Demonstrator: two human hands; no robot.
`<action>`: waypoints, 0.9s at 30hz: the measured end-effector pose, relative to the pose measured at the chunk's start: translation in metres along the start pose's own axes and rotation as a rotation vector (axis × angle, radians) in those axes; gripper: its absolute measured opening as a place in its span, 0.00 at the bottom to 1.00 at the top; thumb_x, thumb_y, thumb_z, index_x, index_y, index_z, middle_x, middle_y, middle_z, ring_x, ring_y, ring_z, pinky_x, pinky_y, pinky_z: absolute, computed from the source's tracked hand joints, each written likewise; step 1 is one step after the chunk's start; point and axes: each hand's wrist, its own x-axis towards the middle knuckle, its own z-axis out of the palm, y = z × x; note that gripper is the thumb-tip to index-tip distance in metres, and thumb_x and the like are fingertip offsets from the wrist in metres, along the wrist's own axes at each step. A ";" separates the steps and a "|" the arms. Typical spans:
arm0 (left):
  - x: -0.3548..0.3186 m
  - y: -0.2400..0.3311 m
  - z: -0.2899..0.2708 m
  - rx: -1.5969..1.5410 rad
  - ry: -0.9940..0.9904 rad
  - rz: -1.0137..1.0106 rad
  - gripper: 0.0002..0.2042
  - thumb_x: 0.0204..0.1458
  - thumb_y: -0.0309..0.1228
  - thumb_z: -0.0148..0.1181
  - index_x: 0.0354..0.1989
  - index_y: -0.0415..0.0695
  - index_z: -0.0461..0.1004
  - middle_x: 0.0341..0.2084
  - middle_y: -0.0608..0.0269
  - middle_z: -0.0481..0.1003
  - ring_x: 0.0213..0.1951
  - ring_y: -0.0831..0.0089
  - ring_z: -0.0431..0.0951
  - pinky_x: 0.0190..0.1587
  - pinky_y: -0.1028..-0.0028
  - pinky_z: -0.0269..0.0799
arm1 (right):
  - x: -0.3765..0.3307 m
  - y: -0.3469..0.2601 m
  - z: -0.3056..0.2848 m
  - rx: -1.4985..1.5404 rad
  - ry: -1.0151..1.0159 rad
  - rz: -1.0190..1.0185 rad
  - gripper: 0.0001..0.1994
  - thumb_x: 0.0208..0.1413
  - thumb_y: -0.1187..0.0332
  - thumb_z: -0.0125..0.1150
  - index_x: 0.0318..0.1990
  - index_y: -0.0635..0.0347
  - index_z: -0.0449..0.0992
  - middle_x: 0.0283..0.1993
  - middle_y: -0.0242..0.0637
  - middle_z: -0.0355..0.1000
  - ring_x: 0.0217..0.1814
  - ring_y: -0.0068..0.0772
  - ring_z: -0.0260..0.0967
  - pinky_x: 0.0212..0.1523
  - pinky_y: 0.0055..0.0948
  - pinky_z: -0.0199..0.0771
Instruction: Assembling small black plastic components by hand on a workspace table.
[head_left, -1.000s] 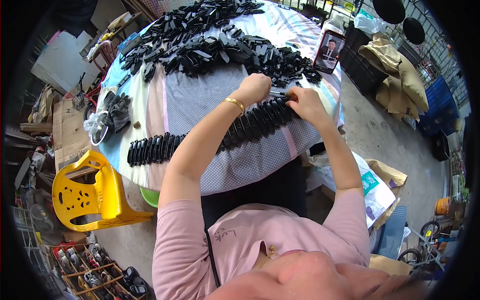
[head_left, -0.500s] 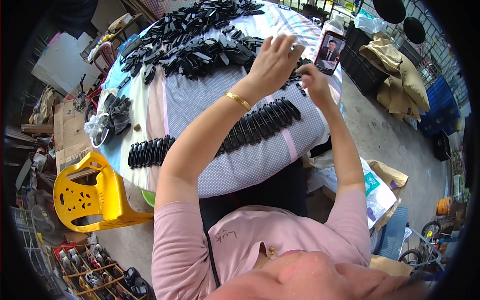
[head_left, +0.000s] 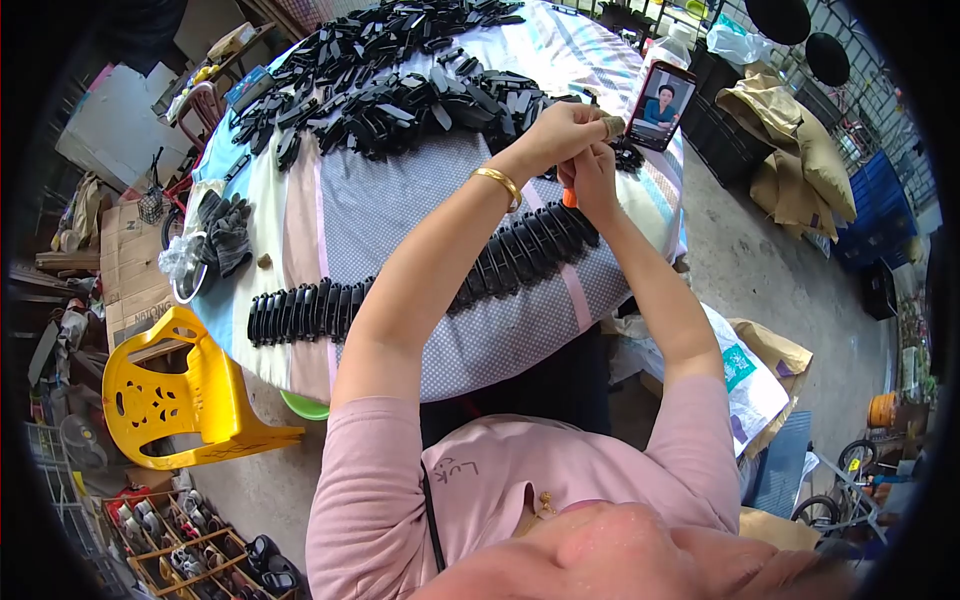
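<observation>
My left hand point(head_left: 568, 136), with a gold bangle at the wrist, is closed in a pinch over the table's right side. What it pinches, if anything, is hidden; a brownish-green wrap shows at a fingertip. My right hand point(head_left: 593, 178) touches it from below, its fingers closed round a tool with an orange handle point(head_left: 570, 197); the tool's working end is hidden. Just under the hands runs a curved row of long black plastic clips point(head_left: 520, 252), set side by side, partly covered by my left forearm. Beyond lies a large heap of loose black plastic pieces point(head_left: 400, 110).
A phone point(head_left: 660, 105) stands upright right of my hands, near a clear bottle point(head_left: 672, 45). Small black parts point(head_left: 628, 157) lie below it. Grey gloves point(head_left: 225, 228) rest at the table's left edge, above a yellow chair point(head_left: 185, 395). The patterned tablecloth point(head_left: 400, 190) covers the round table.
My hands, apart before, have come together. The right hand now shows an orange-handled tool. My left hand has lowered and closed. The phone's picture has changed.
</observation>
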 end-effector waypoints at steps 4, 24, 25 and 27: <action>-0.004 0.006 0.011 -0.170 0.005 -0.092 0.16 0.53 0.36 0.47 0.38 0.35 0.75 0.30 0.59 0.76 0.29 0.76 0.76 0.29 0.79 0.72 | -0.001 0.003 -0.007 -0.055 0.023 0.002 0.16 0.59 0.63 0.46 0.21 0.61 0.67 0.14 0.26 0.60 0.12 0.13 0.55 0.12 0.15 0.52; -0.016 -0.006 0.006 -0.252 0.170 0.072 0.14 0.51 0.31 0.48 0.35 0.33 0.75 0.27 0.57 0.76 0.29 0.75 0.76 0.34 0.78 0.72 | 0.000 -0.013 0.011 -0.203 -0.034 -0.019 0.16 0.58 0.64 0.45 0.20 0.62 0.67 0.14 0.26 0.61 0.14 0.15 0.57 0.14 0.17 0.54; -0.015 -0.004 0.004 -0.253 0.173 0.074 0.14 0.51 0.31 0.48 0.35 0.33 0.75 0.27 0.57 0.76 0.29 0.75 0.76 0.34 0.78 0.72 | 0.001 -0.012 0.013 -0.204 -0.037 -0.020 0.16 0.58 0.64 0.45 0.20 0.62 0.67 0.14 0.26 0.61 0.14 0.15 0.57 0.14 0.17 0.54; -0.014 -0.007 0.003 -0.180 0.174 0.071 0.14 0.52 0.32 0.48 0.35 0.33 0.75 0.28 0.57 0.76 0.29 0.75 0.76 0.33 0.78 0.71 | 0.000 -0.008 0.016 -0.135 -0.044 -0.065 0.16 0.58 0.64 0.45 0.21 0.63 0.67 0.14 0.26 0.61 0.14 0.15 0.58 0.14 0.17 0.54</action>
